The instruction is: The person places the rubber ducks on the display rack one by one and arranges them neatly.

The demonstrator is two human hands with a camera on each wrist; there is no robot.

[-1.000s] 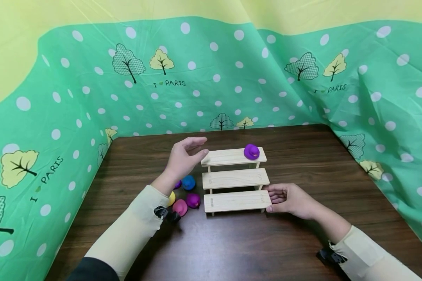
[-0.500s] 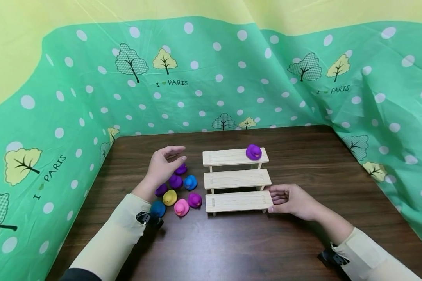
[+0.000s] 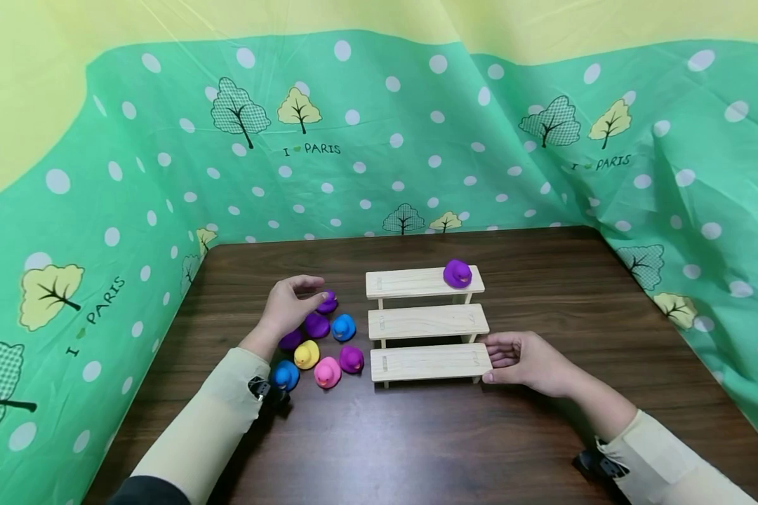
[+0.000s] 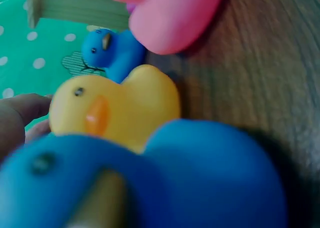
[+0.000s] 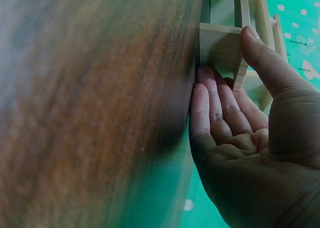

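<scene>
My left hand (image 3: 287, 308) is at the purple rubber duck (image 3: 330, 302) farthest back in a group, its thumb overlapping the duck in the head view and its index finger just beyond. In the left wrist view only fingers (image 4: 22, 110) show, behind a yellow duck (image 4: 125, 105) and a blurred blue duck (image 4: 215, 173). My right hand (image 3: 527, 365) grips the right end of the lowest step of a three-step wooden stand (image 3: 426, 362). Its thumb (image 5: 257, 47) lies against the board's edge, fingers curling by the leg. Another purple duck (image 3: 457, 274) sits at the right of the top step.
Several more ducks stand on the dark wooden table (image 3: 429, 442) left of the stand, among them a pink duck (image 3: 327, 372), a magenta duck (image 3: 351, 359) and a blue duck (image 3: 344, 327). A green dotted cloth (image 3: 354, 140) hangs round the back and sides.
My left hand has moved left from beside the top step and come down to the rear purple duck. The right hand keeps its place on the stand.
</scene>
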